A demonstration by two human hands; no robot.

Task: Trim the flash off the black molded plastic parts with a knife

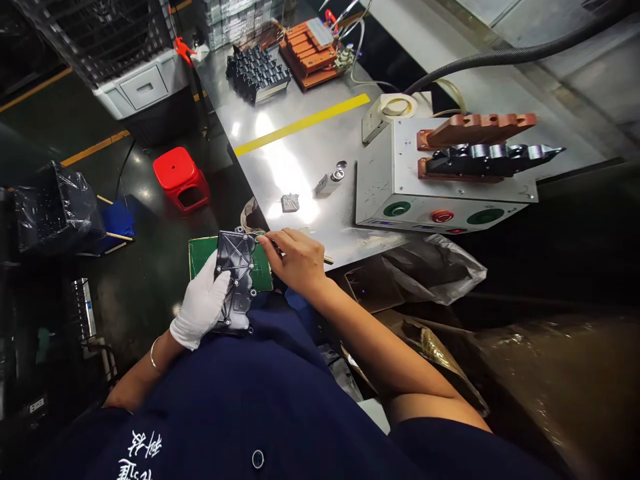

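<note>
My left hand (pixel 201 303), in a white glove, grips a black ribbed plastic cover (pixel 235 267) with small round bosses along its edges. The thumb lies across its face. Bare, my right hand (pixel 297 260) is closed in a pinch at the cover's upper right corner. A thin, stick-like tool (pixel 329 260) pokes out behind that hand; its working end is hidden by the fingers. Under the cover is a green board (pixel 201 255) with pale edges. On the metal bench (pixel 280 160) nearby lie a small grey square piece (pixel 290 203) and a small silvery container (pixel 330 181).
A white control box (pixel 385 180) with green and red buttons carries a black part in brown clamps. Black parts (pixel 257 72) and an orange-brown fixture (pixel 310 53) sit at the back, beyond yellow tape (pixel 303 125). A red stool (pixel 181 177) stands left; plastic bags (pixel 425 267) hang right.
</note>
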